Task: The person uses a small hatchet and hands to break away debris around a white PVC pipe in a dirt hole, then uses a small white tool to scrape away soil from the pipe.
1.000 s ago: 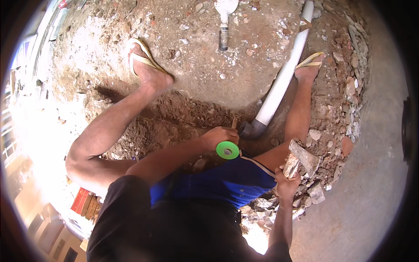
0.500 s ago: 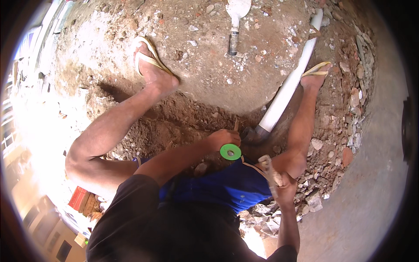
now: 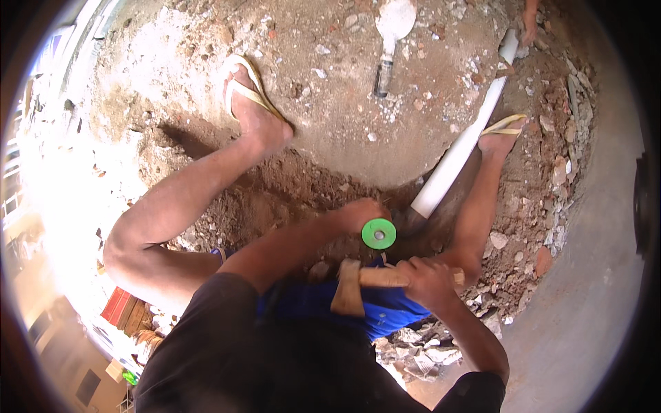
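"What fills the hands?"

"The left hand [image 3: 363, 212] curls around a green-guarded tool [image 3: 378, 235], its guard a flat disc, near centre. The right hand [image 3: 430, 281] grips the pale wooden handle of a wedge-headed hammer [image 3: 377, 278], just nearer."

"And around them?"

"Crumbly brown soil [image 3: 275, 199], a smooth white tubular pipe [image 3: 456, 160] farther right, and a broad-bladed trowel [image 3: 395, 22] lying far off."

Bright light, washed-out glare at left, dark shadow on the ground [image 3: 330, 131], curved black corners.
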The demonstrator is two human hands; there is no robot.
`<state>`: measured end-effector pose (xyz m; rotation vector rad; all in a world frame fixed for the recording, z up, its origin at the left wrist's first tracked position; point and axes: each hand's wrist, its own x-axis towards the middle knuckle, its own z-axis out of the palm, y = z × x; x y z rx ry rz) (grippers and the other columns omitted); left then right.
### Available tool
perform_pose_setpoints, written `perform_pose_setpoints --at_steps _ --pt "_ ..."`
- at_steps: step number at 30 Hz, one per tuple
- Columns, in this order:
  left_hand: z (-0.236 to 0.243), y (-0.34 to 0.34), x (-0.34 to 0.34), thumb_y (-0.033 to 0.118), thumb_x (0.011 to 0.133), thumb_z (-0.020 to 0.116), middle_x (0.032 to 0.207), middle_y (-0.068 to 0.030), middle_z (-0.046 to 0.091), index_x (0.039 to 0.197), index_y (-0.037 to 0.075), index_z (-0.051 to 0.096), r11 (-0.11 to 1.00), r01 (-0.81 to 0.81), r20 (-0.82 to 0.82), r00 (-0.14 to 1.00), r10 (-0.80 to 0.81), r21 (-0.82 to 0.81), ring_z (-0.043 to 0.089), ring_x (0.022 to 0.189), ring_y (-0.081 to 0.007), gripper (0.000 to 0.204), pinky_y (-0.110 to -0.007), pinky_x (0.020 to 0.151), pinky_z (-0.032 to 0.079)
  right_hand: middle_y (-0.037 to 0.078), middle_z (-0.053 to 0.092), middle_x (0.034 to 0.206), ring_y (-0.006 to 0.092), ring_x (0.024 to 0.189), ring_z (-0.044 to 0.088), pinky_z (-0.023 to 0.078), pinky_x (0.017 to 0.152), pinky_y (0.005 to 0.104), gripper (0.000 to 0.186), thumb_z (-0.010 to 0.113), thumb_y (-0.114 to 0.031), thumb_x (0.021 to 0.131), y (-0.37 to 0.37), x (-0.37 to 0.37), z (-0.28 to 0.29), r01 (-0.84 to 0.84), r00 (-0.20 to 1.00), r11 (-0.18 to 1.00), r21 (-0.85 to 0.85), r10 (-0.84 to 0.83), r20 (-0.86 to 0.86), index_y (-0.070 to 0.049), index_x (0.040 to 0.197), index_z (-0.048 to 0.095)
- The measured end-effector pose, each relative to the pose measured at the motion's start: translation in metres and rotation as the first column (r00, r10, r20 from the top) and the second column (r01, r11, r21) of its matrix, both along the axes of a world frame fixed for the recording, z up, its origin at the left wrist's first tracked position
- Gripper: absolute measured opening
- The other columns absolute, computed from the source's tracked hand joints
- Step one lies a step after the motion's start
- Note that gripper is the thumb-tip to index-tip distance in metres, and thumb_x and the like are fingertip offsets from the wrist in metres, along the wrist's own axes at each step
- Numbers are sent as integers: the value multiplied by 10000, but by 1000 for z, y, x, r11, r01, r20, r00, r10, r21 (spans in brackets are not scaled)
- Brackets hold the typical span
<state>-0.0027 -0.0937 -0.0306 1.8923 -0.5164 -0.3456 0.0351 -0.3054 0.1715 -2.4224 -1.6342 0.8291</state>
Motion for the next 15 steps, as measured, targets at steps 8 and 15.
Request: perform_pose_setpoints --at_steps 8,15 --pt "-18 0 -1 234 716 693 984 -120 717 945 91 731 999 25 33 999 -26 41 692 915 -321 273 -419 767 556 35 598 755 242 707 661 543 618 387 254 742 -235 659 -2 28 -1 167 982 985 -45 -162 98 -148 846 594" --pt "-8 -6 -6 267 708 697 952 -129 717 910 83 724 999 18 3 1000 -18 -51 689 902 -340 275 -430 751 558 45 624 816 243 772 671 539 651 381 229 729 -241 710 -19 21 -16 69 997 991 -115 -63 51 -129 878 619"
